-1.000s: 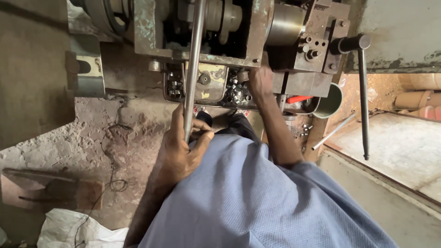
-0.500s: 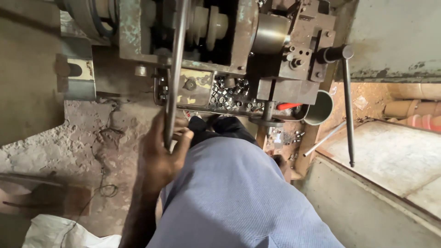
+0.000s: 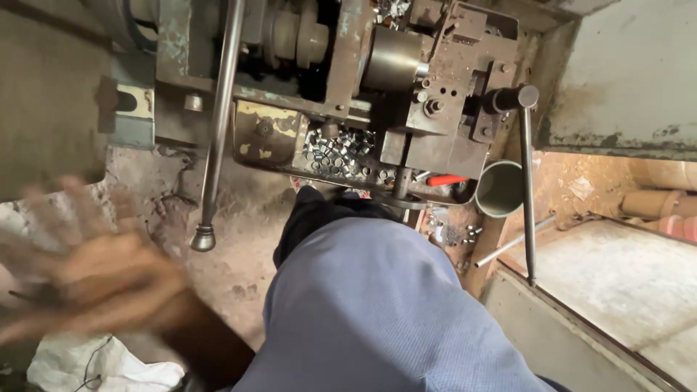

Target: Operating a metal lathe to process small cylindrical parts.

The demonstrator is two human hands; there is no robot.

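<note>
Tray (image 3: 250,149) w/ metal nuts (image 3: 335,151) (heaped)

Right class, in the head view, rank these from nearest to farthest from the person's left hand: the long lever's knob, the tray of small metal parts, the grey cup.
1. Lever knob, just right of the blurred left hand.
2. Tray of small metal parts, centre, under the machine.
3. Grey cup, far right.
</note>
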